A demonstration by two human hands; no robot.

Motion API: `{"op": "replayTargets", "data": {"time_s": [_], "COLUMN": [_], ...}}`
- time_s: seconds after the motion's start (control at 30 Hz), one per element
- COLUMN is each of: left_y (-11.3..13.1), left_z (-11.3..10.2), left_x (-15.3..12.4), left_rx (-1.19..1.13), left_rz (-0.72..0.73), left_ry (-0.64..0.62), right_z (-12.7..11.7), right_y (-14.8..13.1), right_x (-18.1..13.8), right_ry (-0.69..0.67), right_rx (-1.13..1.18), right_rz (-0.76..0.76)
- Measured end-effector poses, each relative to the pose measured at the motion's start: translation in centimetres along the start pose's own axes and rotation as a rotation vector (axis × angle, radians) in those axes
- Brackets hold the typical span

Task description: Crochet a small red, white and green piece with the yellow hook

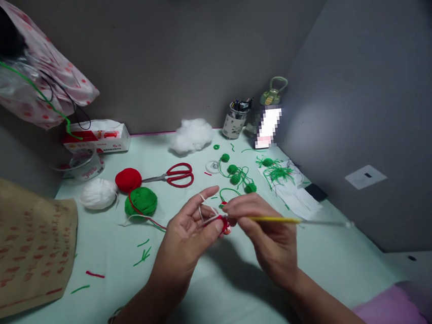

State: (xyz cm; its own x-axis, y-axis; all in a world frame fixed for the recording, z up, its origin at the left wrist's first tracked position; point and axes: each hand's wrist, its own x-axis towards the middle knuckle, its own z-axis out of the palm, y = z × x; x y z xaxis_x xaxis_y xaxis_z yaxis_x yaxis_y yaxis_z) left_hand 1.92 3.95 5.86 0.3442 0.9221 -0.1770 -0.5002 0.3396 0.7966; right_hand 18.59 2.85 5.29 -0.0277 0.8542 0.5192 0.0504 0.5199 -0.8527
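Between thumb and fingers, my left hand pinches a small red and white crochet piece. White yarn loops around the raised index finger of that hand and runs to the piece. My right hand grips a crochet hook with a yellow handle; its rear metal end points right, and its front tip meets the piece, partly hidden by fingers. Left of my hands lie a red yarn ball, a green yarn ball and a white yarn ball.
Red-handled scissors lie beyond my hands. White stuffing, a pen cup and a green-lidded bottle stand along the back wall. Several green crocheted balls and yarn scraps are at right. A brown paper bag stands left.
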Motion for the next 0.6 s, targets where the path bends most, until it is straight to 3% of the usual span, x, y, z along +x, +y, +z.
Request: {"op": "replayTargets", "data": {"time_s": [0.07,0.27,0.47,0.6], "left_y": [-0.16,0.45,0.53,-0.02], "left_z": [-0.05,-0.61,-0.62,-0.23], "left_x": [-0.10,0.15,0.32,0.30], "left_rx": [0.024,0.088,0.033,0.013], "left_rz": [-0.004,0.008,0.005,-0.045], "left_ry": [-0.009,0.022,0.022,-0.023], "right_z": [0.11,-0.37,-0.53,-0.25], "right_y": [-0.01,-0.04,0.38,0.73], "right_x": [-0.14,-0.16,0.51,0.29], "right_ry": [-0.029,0.068,0.088,0.037], "right_rx": [-0.049,-0.026,0.292,0.252], "right_rz": [-0.015,-0.007,0.159,0.153]}}
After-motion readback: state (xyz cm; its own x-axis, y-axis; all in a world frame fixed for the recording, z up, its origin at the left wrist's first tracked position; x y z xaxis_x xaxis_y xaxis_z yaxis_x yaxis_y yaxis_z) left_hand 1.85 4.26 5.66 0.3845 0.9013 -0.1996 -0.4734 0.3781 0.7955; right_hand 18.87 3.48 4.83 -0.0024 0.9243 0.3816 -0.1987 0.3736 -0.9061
